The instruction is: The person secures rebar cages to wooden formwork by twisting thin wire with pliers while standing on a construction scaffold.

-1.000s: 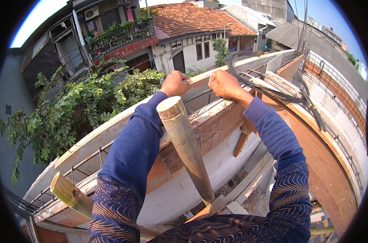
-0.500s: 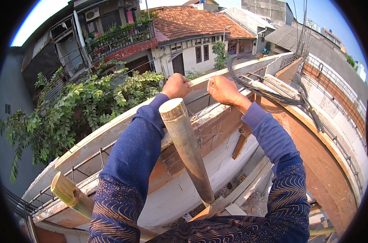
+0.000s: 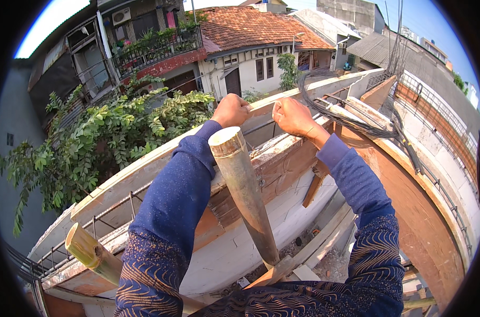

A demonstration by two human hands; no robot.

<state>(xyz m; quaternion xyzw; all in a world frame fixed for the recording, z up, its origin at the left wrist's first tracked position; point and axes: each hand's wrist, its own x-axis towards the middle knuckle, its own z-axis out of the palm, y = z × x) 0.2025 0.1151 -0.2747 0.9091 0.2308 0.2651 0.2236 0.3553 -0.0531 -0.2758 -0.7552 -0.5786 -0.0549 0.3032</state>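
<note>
My left hand [image 3: 232, 110] is closed at the top edge of the far formwork board [image 3: 137, 170], its fingertips curled out of sight. A short gap to the right, my right hand [image 3: 295, 117] makes a fist above the opening between the far board and the near formwork board [image 3: 282, 174]. What either hand pinches, if anything, is hidden or too thin to make out. Steel reinforcing bars [image 3: 132, 203] run between the two boards. Between my forearms, a thick bamboo pole [image 3: 242, 190] leans with its cut end up, close to my left wrist.
A coil of dark wire [image 3: 356, 124] lies over the boards right of my right hand. Another bamboo pole [image 3: 92, 251] stands at lower left. A curved plywood panel [image 3: 409, 211] is on the right. Leafy branches [image 3: 129, 142] grow beyond the far board. Rubble [image 3: 303, 245] and planks lie below.
</note>
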